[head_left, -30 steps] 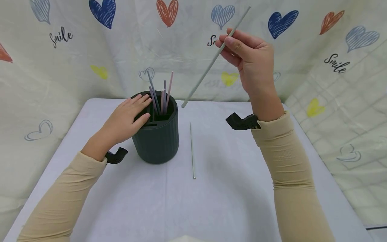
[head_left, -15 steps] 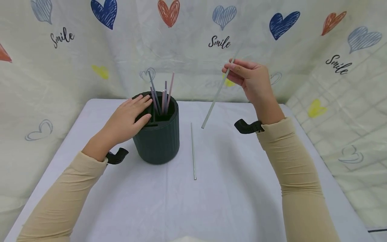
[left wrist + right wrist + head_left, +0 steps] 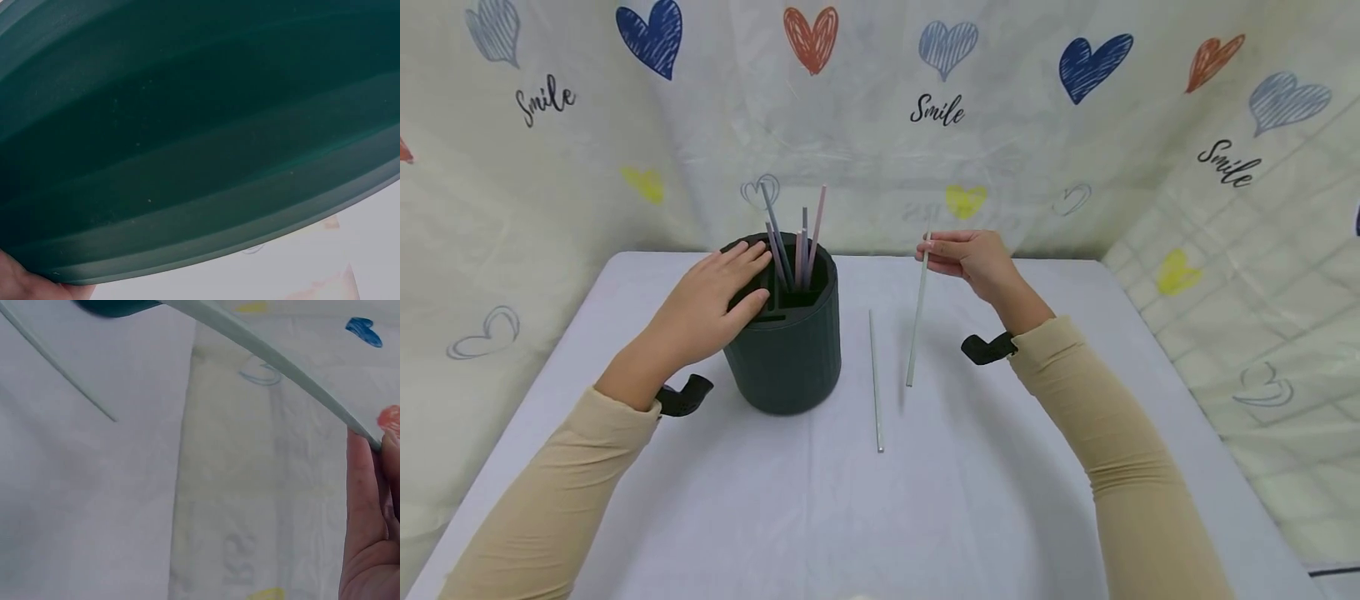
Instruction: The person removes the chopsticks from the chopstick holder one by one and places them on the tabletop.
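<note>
A dark green ribbed pen holder stands upright left of the table's middle. My left hand rests over its top left part, fingers stretched across the rim; in the left wrist view the holder's wall fills most of the frame. Several thin pink, purple and blue-grey sticks lean inside the holder's right compartment. My right hand pinches a thin pale green stick near its top end, between thumb and fingers. The stick hangs nearly upright, lower end close over the table. A second pale green stick lies between it and the holder.
A white cloth covers the table. Behind it hangs a pale curtain printed with hearts and the word Smile, close to the table's far edge. A black wrist mount sticks out from the right sleeve, another from the left.
My right hand has come down toward the table, and its stick has turned from slanted to nearly upright. My left hand, the holder and the lying stick stay in place.
</note>
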A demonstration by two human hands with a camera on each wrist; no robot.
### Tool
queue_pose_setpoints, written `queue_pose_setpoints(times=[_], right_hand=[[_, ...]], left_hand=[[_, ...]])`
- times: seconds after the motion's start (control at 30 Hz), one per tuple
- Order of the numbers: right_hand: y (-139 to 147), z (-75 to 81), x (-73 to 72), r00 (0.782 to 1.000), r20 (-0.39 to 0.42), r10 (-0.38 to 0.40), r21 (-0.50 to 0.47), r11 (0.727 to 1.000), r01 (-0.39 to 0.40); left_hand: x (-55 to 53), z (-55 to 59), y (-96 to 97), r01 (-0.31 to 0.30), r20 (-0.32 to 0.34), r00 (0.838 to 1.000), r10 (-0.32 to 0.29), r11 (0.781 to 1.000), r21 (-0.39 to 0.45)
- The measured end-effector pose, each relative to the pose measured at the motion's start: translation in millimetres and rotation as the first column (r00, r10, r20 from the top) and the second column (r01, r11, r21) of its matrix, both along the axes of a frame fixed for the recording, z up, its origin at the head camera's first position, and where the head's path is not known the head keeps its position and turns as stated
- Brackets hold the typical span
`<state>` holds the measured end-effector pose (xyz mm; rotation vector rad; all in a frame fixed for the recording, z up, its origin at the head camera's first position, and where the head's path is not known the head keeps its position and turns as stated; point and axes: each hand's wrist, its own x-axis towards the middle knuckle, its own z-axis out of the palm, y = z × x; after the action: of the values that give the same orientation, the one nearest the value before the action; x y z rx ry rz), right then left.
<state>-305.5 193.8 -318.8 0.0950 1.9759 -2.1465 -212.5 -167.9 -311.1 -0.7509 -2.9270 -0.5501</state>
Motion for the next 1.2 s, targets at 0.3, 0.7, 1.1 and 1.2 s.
queue_pose_setpoints(times=[0.3,0.7,1.1,1.2], right_hand=[[-6.7,-32.6,-3.6,0.991,0.119,0.054,0.037,0.998,-0.058],[-8.0,-67.3,-4.1,0.97,0.224,0.1,0.038,0.993,-0.111],[-10.0,-89.0,-5.3,0.954,0.275,0.121,0.034,0.99,-0.135],[-10.5,-94.1,-5.2,0.95,0.286,0.122,0.036,0.99,-0.137]], left_hand=[[-1.2,-3.3,-0.5,-0.01,-0.009,1.0,0.01,1.0,0.003],[-2.0,-3.5,-0.1,-0.012,-0.01,1.0,0.012,1.0,0.003],[-0.8,-3.5,-0.3,-0.012,-0.005,1.0,0.012,1.0,0.008],[-0.8,-3.2,0.3,-0.012,-0.006,1.0,0.012,1.0,0.012]])
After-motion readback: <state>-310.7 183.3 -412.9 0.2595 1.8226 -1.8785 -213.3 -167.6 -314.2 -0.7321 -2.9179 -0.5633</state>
